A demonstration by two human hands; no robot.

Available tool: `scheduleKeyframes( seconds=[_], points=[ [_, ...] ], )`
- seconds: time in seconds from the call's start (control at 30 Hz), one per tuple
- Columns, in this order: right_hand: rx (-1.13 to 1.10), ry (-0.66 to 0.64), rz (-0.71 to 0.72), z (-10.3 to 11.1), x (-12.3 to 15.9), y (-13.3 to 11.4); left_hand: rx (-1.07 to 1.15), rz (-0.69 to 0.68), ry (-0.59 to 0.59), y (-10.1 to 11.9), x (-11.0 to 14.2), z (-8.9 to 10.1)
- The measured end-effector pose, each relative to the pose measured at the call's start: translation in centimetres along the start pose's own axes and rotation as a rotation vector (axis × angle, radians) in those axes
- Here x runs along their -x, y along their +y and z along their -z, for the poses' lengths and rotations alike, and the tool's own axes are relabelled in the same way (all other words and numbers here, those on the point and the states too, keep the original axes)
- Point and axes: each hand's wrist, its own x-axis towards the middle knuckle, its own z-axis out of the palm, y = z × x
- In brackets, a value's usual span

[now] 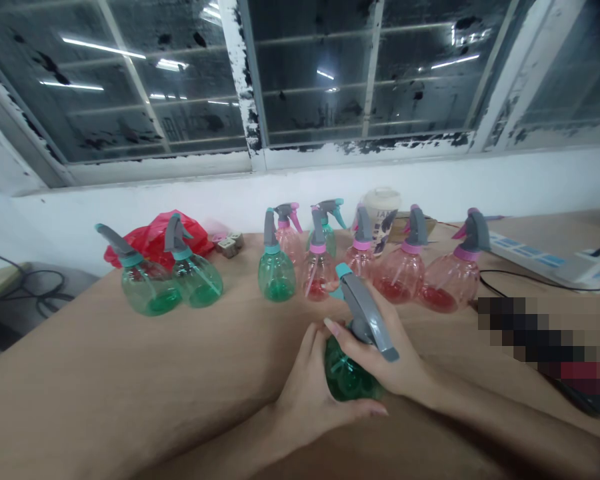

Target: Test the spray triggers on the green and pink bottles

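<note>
A green spray bottle (351,373) with a grey trigger head and teal nozzle is between my two hands near the table's front. My left hand (313,387) is wrapped round the bottle's lower body. My right hand (387,340) grips it higher up, at the neck under the spray head (367,307). The trigger is mostly covered by my right fingers. Just beyond stand pink spray bottles (395,277) holding red liquid, and a green spray bottle (277,277) with green liquid. Two more green spray bottles (197,280) lean close together at the left.
Behind the bottles are a red plastic bag (155,237), small blocks (230,245) and a printed cup (383,207). A white power strip (535,257) with a black cable lies at the right. A dark, partly blurred-out object (540,347) rests nearer. The window wall closes off the table's back.
</note>
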Motion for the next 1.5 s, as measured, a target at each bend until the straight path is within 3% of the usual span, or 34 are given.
scheduleKeyframes(
  seconds=[0.17, 0.57, 0.77, 1.5],
  points=[
    [-0.018, -0.021, -0.035, 0.01, 0.01, 0.03, 0.003, 0.007, -0.005, -0.11, -0.06, 0.06],
    [0.105, 0.025, 0.084, 0.37, -0.40, -0.01, -0.051, -0.007, -0.021, -0.34, -0.13, 0.02],
    [0.042, -0.034, 0.047, 0.35, -0.55, -0.33, -0.035, -0.079, -0.016, -0.52, -0.20, 0.01],
    [-0.014, -0.031, -0.004, 0.18, 0.00, 0.28, -0.065, -0.018, -0.008, -0.22, 0.01, 0.00]
  ],
)
